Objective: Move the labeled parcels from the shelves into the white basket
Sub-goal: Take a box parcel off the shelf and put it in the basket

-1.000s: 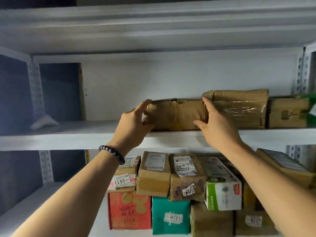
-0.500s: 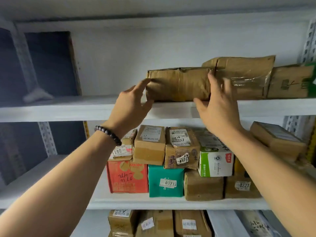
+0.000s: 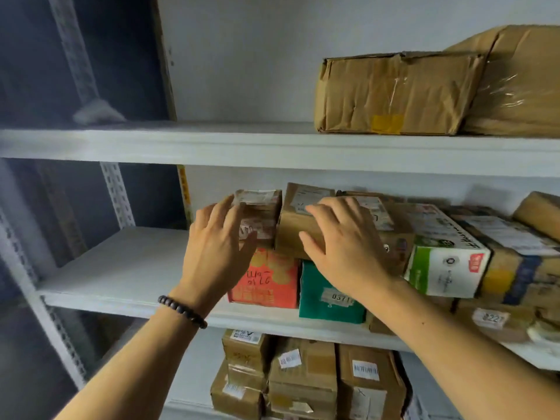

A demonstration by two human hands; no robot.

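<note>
Left hand (image 3: 216, 253): I see my fingers spread, at the left side of the small parcel (image 3: 260, 216); no firm grip visible yet.
Right hand (image 3: 345, 247): open, fingers spread, palm lying on the brown parcel (image 3: 295, 228).
Parcels: both stand on the middle shelf (image 3: 121, 268), side by side, on top of the red box (image 3: 269, 283) and the green box (image 3: 327, 301).
Upper shelf (image 3: 212, 144): one big parcel (image 3: 394, 95) lies there, untouched.
Basket: I cannot see it.
</note>
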